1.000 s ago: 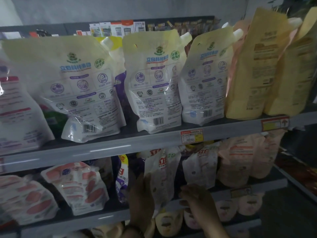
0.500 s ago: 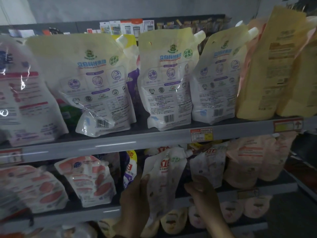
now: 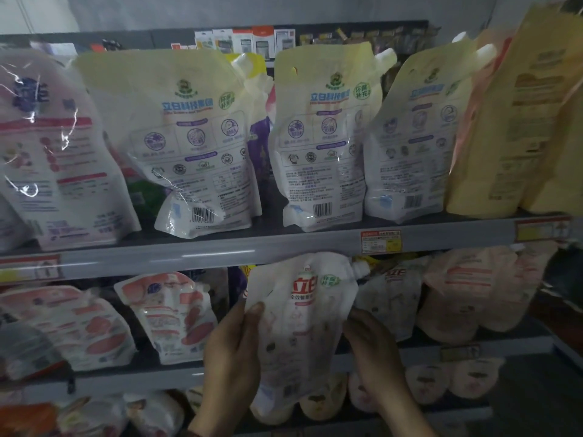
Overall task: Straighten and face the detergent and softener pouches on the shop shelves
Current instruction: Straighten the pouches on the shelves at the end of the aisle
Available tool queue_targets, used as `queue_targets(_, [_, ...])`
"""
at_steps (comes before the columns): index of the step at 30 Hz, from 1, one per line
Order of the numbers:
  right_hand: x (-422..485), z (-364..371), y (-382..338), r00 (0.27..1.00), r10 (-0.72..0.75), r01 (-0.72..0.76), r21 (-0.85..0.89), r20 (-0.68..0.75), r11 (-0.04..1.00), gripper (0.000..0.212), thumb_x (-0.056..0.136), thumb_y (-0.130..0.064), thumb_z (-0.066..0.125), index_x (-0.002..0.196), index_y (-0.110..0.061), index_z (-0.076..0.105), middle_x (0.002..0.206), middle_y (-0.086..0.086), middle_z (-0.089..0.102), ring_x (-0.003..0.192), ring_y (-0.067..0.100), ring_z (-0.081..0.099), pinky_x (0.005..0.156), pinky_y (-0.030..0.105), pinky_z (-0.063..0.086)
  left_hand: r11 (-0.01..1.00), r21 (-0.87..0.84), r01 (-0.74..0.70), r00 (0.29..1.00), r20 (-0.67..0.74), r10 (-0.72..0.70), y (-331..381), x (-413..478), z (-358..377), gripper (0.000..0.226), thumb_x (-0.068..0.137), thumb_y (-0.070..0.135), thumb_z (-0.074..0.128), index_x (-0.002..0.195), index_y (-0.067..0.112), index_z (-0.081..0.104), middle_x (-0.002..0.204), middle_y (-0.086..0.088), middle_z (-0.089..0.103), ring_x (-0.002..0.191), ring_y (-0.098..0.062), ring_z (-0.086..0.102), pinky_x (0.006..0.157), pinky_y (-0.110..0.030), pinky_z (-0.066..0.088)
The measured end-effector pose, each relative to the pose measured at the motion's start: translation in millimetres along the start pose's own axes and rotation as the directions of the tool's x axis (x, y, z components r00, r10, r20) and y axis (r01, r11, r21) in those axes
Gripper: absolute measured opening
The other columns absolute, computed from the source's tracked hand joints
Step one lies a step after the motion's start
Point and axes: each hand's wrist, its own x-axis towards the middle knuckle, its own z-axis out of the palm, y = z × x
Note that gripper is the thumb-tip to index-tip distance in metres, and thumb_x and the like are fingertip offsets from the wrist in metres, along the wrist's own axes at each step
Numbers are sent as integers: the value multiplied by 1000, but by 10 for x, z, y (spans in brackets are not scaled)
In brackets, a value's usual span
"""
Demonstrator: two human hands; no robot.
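One white pouch (image 3: 303,326) before the middle shelf (image 3: 520,348): long axis near upright, spout up-right, front outward. Left hand (image 3: 233,351) and right hand (image 3: 375,351): each grip clamped on its edge. Upper shelf (image 3: 220,250): three cream-topped pouches (image 3: 176,137), backs outward.

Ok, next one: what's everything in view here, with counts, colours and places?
shelves: three, grey, stacked.
spouted pouches: three, pale yellow and white, backs outward, upper shelf middle.
white-and-pink pouch: one, upper shelf left.
yellow pouches: at least two, upper shelf right.
purple pouch: one, behind the spouted ones.
white-and-red pouches: at least two, middle shelf left.
held pouch: one, white, red logo, middle shelf front.
peach pouches: several, middle shelf right.
small pouches: several, pale, lower shelf.
price tags: three or more, red-yellow, upper shelf edge.
left hand: grips held pouch's left edge.
right hand: at its right edge, grip unclear.
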Motion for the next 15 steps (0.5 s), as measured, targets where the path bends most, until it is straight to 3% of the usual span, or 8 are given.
queue_targets(4, [-38,-6,-89,997,-52,55,39,-64,998,19,106,-16,61,90,-20,71,78,-9,72,74,12,67,60,15,44,999,-18,-40,999,13,40,133,34,-85,22,107,21,58,97,24,78,92,3,81,85,-10,77,72,-29,62])
queue_targets(8, [-92,17,-246,994,-100,104,156,-32,982,17,108,-15,57,110,-21,73,97,-11,78,92,4,72,72,10,51,997,-53,-53,999,6,53,245,66,-168,23,105,24,60,93,30,79,90,1,81,83,-11,77,69,-27,60])
queue_targets(12, [-135,35,-425,983,-175,182,215,-52,959,19,108,-13,56,106,-16,74,96,-5,79,91,7,73,74,13,53,986,-155,-62,998,21,66,407,73,-240,22,104,20,58,100,18,79,92,-4,82,83,-11,78,65,-19,59])
queue_targets(15, [-102,32,-614,967,-238,249,156,-87,956,22,107,-14,57,100,-19,77,93,-6,80,89,10,74,71,16,54,978,-180,-104,994,2,106,519,87,-306,22,103,21,57,99,16,78,89,-2,82,78,-5,76,62,-15,56])
